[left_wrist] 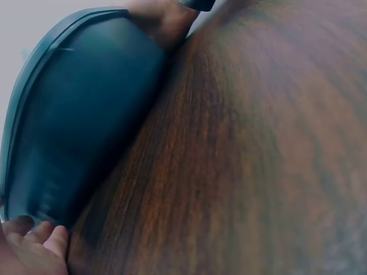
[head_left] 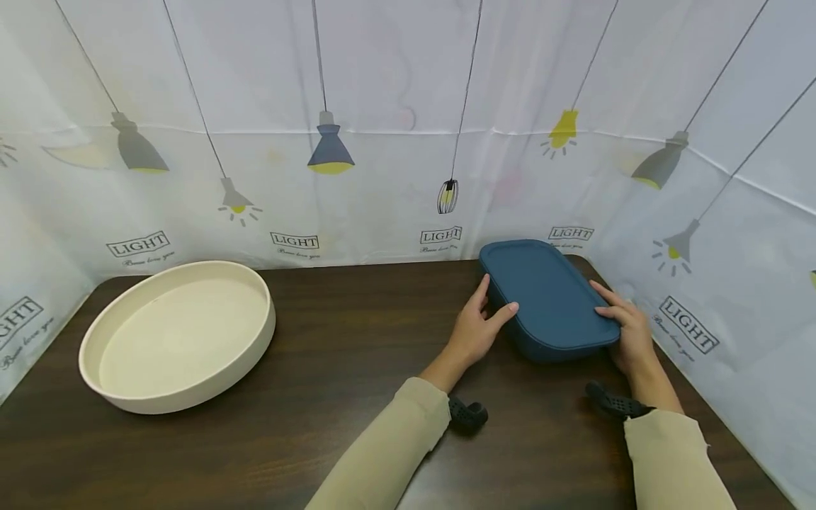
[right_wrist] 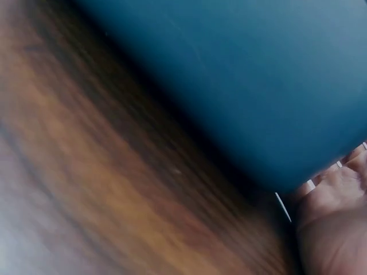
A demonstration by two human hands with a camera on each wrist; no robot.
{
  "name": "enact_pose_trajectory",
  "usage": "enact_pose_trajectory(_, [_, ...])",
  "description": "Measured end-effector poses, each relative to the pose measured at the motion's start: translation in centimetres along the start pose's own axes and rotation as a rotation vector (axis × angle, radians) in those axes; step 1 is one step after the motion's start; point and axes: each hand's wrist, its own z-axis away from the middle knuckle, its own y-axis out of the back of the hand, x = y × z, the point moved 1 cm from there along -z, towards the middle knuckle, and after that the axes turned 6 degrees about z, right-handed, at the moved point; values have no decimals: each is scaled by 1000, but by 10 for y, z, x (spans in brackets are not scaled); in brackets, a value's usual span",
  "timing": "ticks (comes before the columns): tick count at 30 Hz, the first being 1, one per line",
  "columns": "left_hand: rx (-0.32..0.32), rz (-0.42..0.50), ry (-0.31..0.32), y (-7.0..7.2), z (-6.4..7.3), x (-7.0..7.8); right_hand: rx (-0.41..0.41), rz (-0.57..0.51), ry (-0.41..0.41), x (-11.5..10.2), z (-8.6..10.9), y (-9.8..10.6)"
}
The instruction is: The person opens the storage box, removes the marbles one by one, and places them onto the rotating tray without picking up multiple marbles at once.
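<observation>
A blue lidded storage box (head_left: 548, 294) with rounded corners is at the right of the table, held between both hands. My left hand (head_left: 477, 324) grips its left side, thumb at the lid's edge and fingers along the wall. On the opposite side my right hand (head_left: 627, 329) grips it, thumb on the lid's rim. In the left wrist view the box wall (left_wrist: 86, 103) stands close over the wood, and left fingers (left_wrist: 43, 238) touch its lower corner. The right wrist view shows the wall (right_wrist: 246, 86) beside the right palm (right_wrist: 338, 223). Whether the base touches the table cannot be told.
A round cream tray (head_left: 181, 333) with a raised rim sits at the left of the dark wooden table (head_left: 357, 368). White cloth (head_left: 382, 71) printed with lamps hangs behind and along both sides. Dark straps (head_left: 468, 414) are on both wrists.
</observation>
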Motion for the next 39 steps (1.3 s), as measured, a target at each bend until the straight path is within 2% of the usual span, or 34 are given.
enact_pose_trajectory(4, [15, 3, 10, 1, 1, 0, -13, 48, 5, 2, 1, -8])
enact_pose_trajectory(8, [45, 14, -6, 6, 2, 0, 26, 22, 46, 3, -1, -19])
enact_pose_trajectory(11, [56, 13, -15, 13, 4, 0, 65, 5, 62, 1, -2, -28])
enact_pose_trajectory(18, [59, 12, -8, 33, 10, 0, 17, 95, 30, -2, -5, -49])
enact_pose_trajectory(22, [41, 4, -8, 43, 14, -1, 31, 126, 20, -2, -3, -57])
enact_pose_trajectory(27, [39, -23, -4, 59, 24, -3, 52, 149, 38, 0, 0, -71])
enact_pose_trajectory(39, [51, -51, 15, 97, 54, 2, 26, 169, 55, -1, 2, -114])
